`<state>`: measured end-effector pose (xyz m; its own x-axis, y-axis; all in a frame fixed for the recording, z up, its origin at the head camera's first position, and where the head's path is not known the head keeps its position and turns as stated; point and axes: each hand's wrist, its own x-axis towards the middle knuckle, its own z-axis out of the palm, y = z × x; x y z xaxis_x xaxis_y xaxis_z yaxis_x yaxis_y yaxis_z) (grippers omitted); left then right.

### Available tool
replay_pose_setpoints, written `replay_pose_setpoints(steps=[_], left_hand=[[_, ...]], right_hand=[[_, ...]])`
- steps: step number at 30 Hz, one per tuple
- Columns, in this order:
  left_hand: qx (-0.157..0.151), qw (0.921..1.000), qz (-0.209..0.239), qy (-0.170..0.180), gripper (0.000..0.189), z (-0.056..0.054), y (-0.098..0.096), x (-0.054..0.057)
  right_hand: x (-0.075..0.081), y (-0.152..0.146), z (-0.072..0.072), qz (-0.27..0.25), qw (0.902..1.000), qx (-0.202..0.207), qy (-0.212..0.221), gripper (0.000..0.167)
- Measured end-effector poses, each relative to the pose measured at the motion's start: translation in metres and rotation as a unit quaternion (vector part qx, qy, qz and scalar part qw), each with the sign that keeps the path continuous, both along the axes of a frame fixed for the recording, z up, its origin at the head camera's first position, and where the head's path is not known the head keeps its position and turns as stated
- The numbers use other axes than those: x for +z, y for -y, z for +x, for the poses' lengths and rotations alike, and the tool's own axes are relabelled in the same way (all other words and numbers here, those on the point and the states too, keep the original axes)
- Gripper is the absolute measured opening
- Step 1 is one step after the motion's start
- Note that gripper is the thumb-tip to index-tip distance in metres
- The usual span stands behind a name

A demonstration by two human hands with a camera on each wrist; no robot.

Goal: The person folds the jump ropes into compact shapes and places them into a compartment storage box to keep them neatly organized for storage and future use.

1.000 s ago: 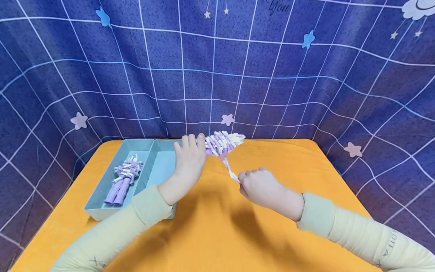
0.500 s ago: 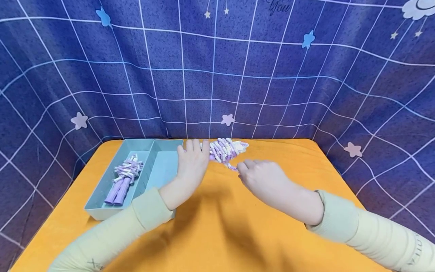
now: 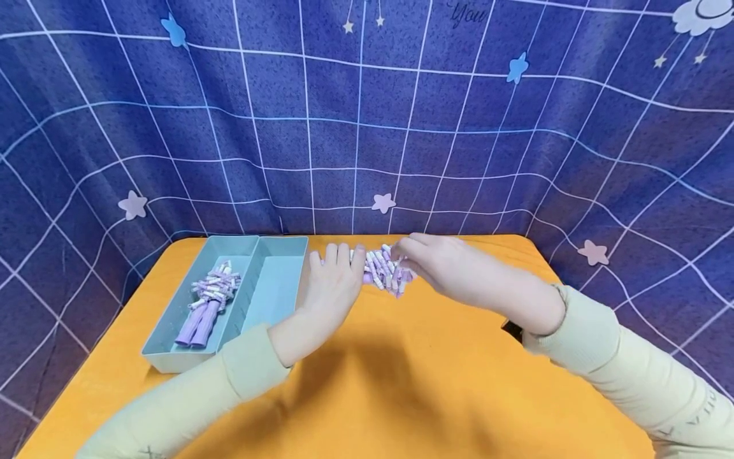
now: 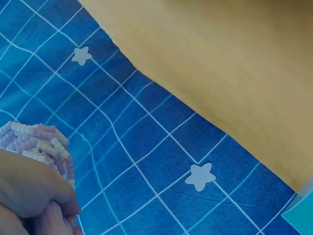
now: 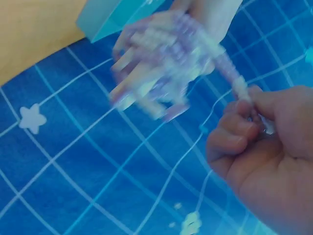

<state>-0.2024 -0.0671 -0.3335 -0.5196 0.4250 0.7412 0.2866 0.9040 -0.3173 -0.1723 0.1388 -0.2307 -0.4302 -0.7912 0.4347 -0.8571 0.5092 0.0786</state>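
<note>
A beaded jump rope (image 3: 380,268) with white and purple segments is bundled up above the table. My left hand (image 3: 335,290) grips its purple handles, one of which shows below the fingers in the left wrist view, where the bead bundle (image 4: 36,139) sticks out past the hand. At the bundle's right side is my right hand (image 3: 444,264). In the right wrist view its thumb and fingers pinch the end of a beaded strand (image 5: 227,73) that leads off the blurred bundle. A second bundled jump rope (image 3: 212,293) with two purple handles lies in a box, untouched.
The pale blue box (image 3: 172,363) has two compartments and stands on the left of the table, with the second rope in its left one. An orange cloth (image 3: 459,382) covers the table. Behind hangs a blue curtain (image 3: 332,146) with white grid lines.
The right hand has moved up and in to the bundle with the strand, which hung stretched down before. The left hand has shifted slightly right and down; the bundle now tips downward.
</note>
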Motion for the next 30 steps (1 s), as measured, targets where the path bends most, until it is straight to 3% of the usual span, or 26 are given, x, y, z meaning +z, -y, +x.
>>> replay_pose_setpoints(steps=[5, 9, 16, 19, 22, 26, 30], left_hand=[[-0.02, 0.9998, -0.002, -0.003, 0.036, 0.005, 0.0, 0.0], [-0.03, 0.9994, -0.014, -0.008, 0.035, 0.007, -0.001, 0.001], [-0.05, 0.9987, -0.012, 0.001, 0.028, 0.008, -0.001, 0.001], [-0.056, 0.9984, -0.006, 0.001, 0.025, 0.007, -0.002, 0.0], [-0.063, 0.998, 0.002, 0.002, 0.022, 0.006, -0.002, -0.001], [-0.067, 0.9977, 0.006, 0.006, 0.022, 0.005, -0.003, -0.002], [-0.061, 0.998, 0.005, 0.016, 0.023, 0.006, -0.002, -0.001]], right_hand=[[0.003, -0.014, -0.026, -0.064, 0.9957, 0.068, -0.001, 0.012], [-0.001, -0.025, -0.044, -0.106, 0.9912, 0.078, 0.006, 0.017], [-0.012, -0.03, -0.052, -0.168, 0.9846, 0.014, 0.046, 0.015], [-0.013, -0.028, -0.05, -0.189, 0.9782, -0.021, 0.084, 0.01], [-0.011, -0.027, -0.048, -0.226, 0.9579, -0.045, 0.172, 0.008], [-0.005, -0.026, -0.046, -0.259, 0.9205, -0.063, 0.285, 0.011], [-0.004, -0.029, -0.048, -0.257, 0.904, -0.063, 0.336, 0.017]])
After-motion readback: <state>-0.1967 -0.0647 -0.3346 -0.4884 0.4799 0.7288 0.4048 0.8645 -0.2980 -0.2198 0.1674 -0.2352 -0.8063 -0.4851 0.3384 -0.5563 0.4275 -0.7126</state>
